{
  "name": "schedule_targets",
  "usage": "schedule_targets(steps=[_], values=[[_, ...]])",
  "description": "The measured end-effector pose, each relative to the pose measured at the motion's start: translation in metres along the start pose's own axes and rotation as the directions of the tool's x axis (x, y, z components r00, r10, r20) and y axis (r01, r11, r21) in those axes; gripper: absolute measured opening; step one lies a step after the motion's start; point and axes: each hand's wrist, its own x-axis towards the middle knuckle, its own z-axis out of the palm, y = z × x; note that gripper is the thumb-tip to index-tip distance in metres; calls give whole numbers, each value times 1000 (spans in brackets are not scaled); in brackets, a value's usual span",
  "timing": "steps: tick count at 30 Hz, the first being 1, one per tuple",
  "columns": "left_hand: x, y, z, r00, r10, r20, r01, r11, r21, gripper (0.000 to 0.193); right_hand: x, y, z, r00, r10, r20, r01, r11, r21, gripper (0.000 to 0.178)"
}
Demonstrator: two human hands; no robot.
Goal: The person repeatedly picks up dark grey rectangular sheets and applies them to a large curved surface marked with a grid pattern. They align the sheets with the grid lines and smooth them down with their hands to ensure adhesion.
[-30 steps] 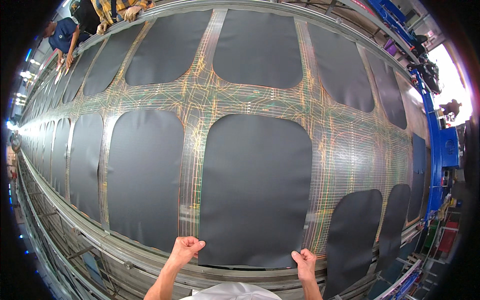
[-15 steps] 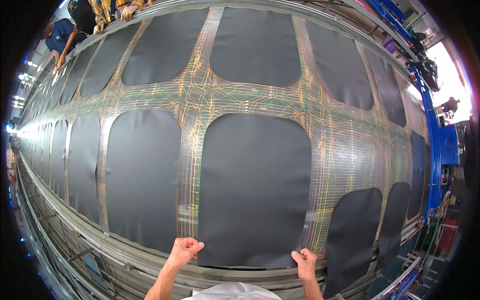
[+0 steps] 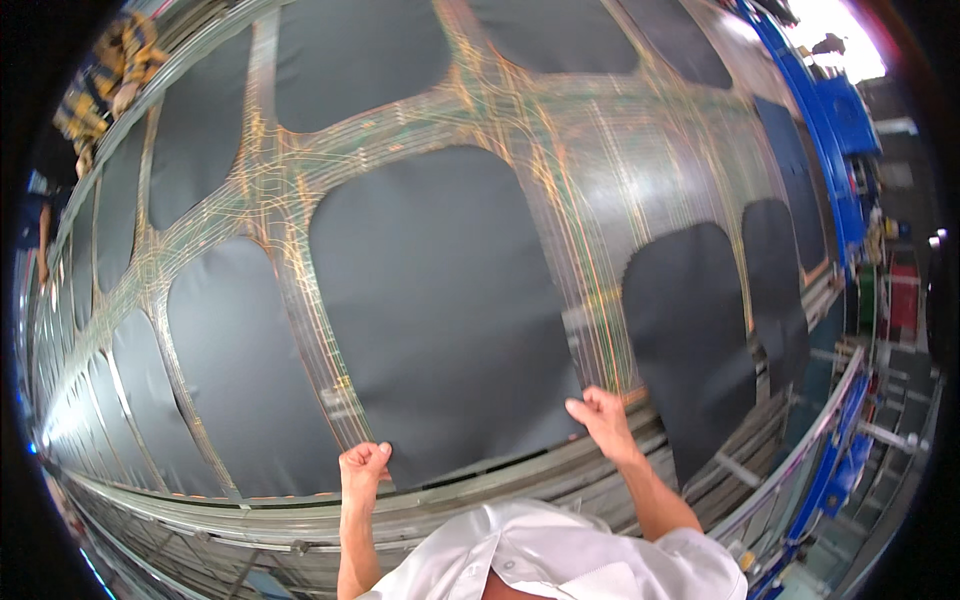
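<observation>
A large dark grey sheet (image 3: 445, 310) with rounded far corners lies flat in front of me, its near edge along the long table's edge. My left hand (image 3: 365, 466) pinches its near left corner between thumb and fingers. At the near right corner, my right hand (image 3: 603, 412) is closed on the edge, thumb on top. Under the sheet is a glossy tabletop (image 3: 620, 165) covered in thin yellow, orange and green lines.
More dark sheets (image 3: 235, 350) lie in rows along both sides. To the right, one sheet (image 3: 690, 320) hangs over the near edge. Blue machine frame (image 3: 830, 150) stands at the right end, metal rails (image 3: 780, 480) below. Across the table, a person in a checked shirt (image 3: 100, 85) works.
My view has swung and tilted, so the table runs more slantwise. Both hands keep hold of the sheet's near corners; the right now appears higher in the view than the left.
</observation>
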Motion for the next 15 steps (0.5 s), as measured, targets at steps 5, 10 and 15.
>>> schedule_targets(steps=[5,10,15], values=[[-2,-11,8,997,52,-59,-51,999,19,21,5,31,-8,985,-160,-68,153,984,-95,21],[-17,-21,19,976,132,-176,-118,989,88,18,-10,29,0,993,-57,-101,67,992,109,17],[-18,-18,8,992,83,-97,-82,996,22,22,-6,42,-1,999,-10,-47,19,981,194,18]])
